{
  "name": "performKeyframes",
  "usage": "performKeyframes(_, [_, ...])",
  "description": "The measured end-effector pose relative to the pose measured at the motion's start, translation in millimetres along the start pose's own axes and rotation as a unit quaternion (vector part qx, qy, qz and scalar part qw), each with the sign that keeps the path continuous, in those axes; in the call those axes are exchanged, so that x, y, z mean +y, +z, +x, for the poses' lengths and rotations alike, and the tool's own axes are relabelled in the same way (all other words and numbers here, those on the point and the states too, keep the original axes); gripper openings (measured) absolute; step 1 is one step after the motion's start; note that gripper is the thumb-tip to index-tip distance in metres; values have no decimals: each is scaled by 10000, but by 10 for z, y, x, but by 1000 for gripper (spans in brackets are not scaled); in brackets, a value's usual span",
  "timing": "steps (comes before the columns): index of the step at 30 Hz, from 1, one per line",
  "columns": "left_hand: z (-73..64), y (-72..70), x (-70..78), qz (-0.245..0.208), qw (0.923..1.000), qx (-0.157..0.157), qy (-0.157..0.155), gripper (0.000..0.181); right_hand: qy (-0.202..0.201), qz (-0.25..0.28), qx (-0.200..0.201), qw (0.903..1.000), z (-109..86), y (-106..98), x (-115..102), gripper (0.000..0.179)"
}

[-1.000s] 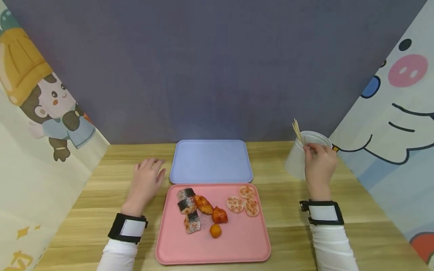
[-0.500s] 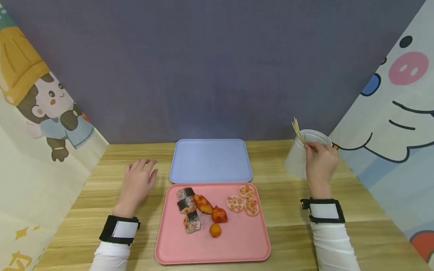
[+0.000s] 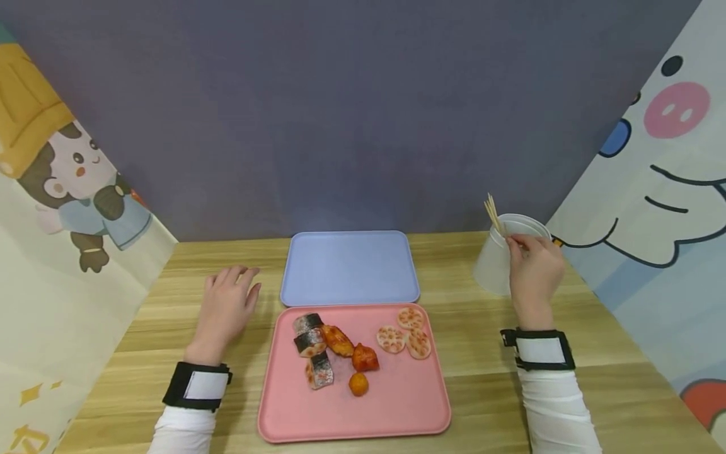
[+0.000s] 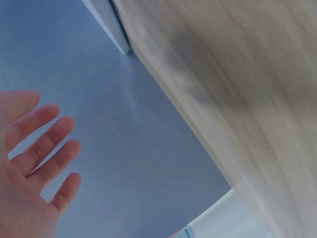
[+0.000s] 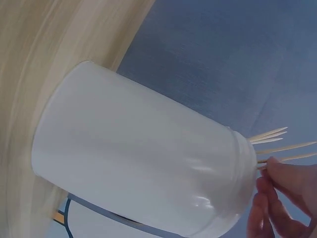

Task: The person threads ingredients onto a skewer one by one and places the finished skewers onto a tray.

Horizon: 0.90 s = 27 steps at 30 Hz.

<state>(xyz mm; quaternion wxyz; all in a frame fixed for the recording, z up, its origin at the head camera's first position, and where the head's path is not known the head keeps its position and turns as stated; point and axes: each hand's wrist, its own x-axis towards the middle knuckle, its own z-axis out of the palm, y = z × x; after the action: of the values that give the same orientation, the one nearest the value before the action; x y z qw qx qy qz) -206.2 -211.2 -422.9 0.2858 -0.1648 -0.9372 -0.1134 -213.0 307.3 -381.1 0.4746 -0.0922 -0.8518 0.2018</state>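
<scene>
At the right, my right hand (image 3: 535, 277) is at the rim of a tall white plastic bucket (image 3: 491, 270). Its thumb and fingertips pinch a thin wooden skewer (image 5: 261, 167) that sticks out of the bucket's mouth. Several more pointed skewers (image 3: 493, 215) lean out beside the fingers; their lower ends are hidden inside. My left hand (image 3: 225, 309) hovers over the table left of the trays, holding nothing. In the left wrist view its fingers (image 4: 52, 166) are spread and relaxed.
A pink tray (image 3: 397, 403) bears fish-skin pieces (image 3: 311, 340), a glazed wing (image 3: 338, 340), a reddish chunk (image 3: 365, 358), an orange ball (image 3: 358, 384) and lotus root slices (image 3: 391, 339). Behind it lies a bare blue tray (image 3: 350, 268). A grey wall (image 3: 351, 126) closes off the back.
My left hand has drawn left, away from the trays. My right hand keeps its place at the bucket's rim, and the whole head view has shifted slightly.
</scene>
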Motion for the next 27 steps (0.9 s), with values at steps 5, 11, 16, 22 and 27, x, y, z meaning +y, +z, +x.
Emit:
performKeyframes(5, [22, -25, 5, -29, 10000, -49, -65, 27, 9, -26, 63, 10000, 14, -42, -38, 21])
performKeyframes(11, [98, -55, 39, -163, 9998, 0, -142, 27, -71, 181, 144, 9997, 55, -82, -78, 22])
performKeyframes(16, [155, -65, 66, -251, 9996, 65, -144, 27, -117, 285, 244, 9992, 68, -97, -97, 26])
performKeyframes(22, [237, -46, 128, -314, 9993, 185, -79, 28, -182, 407, 613, 9971, 99, -201, -197, 30])
performKeyframes(27, [314, -31, 204, -396, 9990, 224, -49, 28, -116, 660, 937, 9933, 134, -301, -301, 33])
